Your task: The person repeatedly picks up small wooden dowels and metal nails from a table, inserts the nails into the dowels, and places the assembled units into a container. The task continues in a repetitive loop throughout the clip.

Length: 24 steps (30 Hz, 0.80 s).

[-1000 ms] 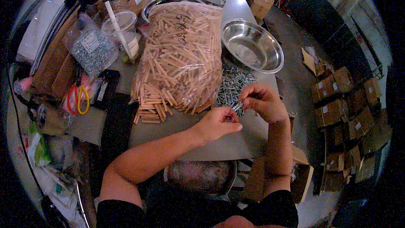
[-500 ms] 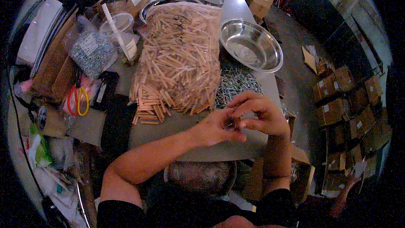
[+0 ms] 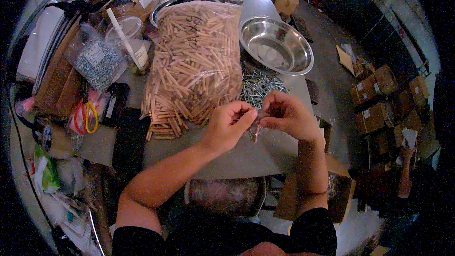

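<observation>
My left hand (image 3: 226, 125) and my right hand (image 3: 287, 117) meet over the near part of the table, fingertips pinched close together. Between them hangs a small clear plastic bag (image 3: 256, 132), blurred, with something thin and wood-coloured showing at its lower end. Its upper edge is partly hidden by my fingers. Just beyond my hands lies a loose heap of metal screws (image 3: 263, 85). Left of it, a large clear bag of wooden dowels (image 3: 196, 52) rests on the table, and loose dowels (image 3: 163, 128) spill from its near left corner.
A shiny steel bowl (image 3: 277, 45) stands at the table's right edge. On the left are a bag of small metal parts (image 3: 98, 64), a plastic tub (image 3: 124, 31), and scissors with red and yellow handles (image 3: 85, 117). Cardboard boxes (image 3: 374, 118) stack at right, near another person's arm (image 3: 405, 170).
My hands have drawn slightly apart, and both now pinch with the fingertips. The small bag has come into view below them. The other person's arm at right has moved up.
</observation>
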### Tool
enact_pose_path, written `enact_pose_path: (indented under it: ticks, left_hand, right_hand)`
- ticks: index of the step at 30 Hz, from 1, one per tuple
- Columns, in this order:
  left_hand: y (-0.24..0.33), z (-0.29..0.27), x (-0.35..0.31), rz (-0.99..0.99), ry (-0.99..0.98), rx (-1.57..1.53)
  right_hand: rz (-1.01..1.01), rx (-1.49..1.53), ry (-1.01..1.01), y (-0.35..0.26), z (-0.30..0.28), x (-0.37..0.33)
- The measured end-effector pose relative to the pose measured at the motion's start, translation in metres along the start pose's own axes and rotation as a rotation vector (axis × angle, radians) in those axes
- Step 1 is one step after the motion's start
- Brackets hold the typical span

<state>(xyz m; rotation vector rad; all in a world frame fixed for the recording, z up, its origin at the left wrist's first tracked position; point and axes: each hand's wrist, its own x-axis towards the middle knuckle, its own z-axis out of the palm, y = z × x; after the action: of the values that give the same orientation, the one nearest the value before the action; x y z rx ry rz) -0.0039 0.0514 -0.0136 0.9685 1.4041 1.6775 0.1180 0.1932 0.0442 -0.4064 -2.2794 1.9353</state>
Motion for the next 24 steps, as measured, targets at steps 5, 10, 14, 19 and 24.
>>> enact_pose_path:
  ticks: [5, 10, 14, 19, 24]
  left_hand:
    - [-0.010, -0.002, -0.001, 0.106, -0.009, -0.043]
    - [-0.008, -0.001, -0.003, 0.099, -0.010, -0.064]
    - [-0.008, 0.002, -0.004, 0.088, 0.023, -0.105]
    - [-0.002, 0.002, -0.007, 0.032, -0.001, -0.163]
    - [-0.002, 0.005, -0.014, 0.077, -0.148, -0.010]
  right_hand:
    - [0.106, -0.055, -0.119, -0.002, 0.003, 0.006]
    - [0.136, -0.080, -0.165, 0.002, 0.003, 0.005]
    - [0.027, -0.053, -0.162, 0.011, 0.003, 0.002]
    - [0.036, 0.012, -0.036, 0.017, 0.010, -0.012]
    - [0.007, 0.034, 0.053, 0.018, 0.029, -0.034]
